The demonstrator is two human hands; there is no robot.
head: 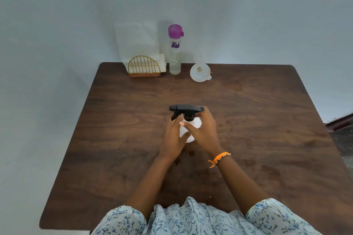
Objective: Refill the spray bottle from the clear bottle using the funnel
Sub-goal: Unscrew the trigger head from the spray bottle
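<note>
We have the spray bottle (191, 129) mid-table, our left hand (172, 137) and right hand (203, 133) both wrapped around its smooth white body. It looks like light, thin plastic, likely slippery; the ribbed black collar (189, 118) offers better purchase. The clear bottle (175, 57) and rigid white funnel (200, 72) stand at the far edge.

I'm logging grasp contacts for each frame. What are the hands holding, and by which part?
Both hands hold the spray bottle by its white body: left hand on its left side, right hand on its right, below the black trigger head.
</note>
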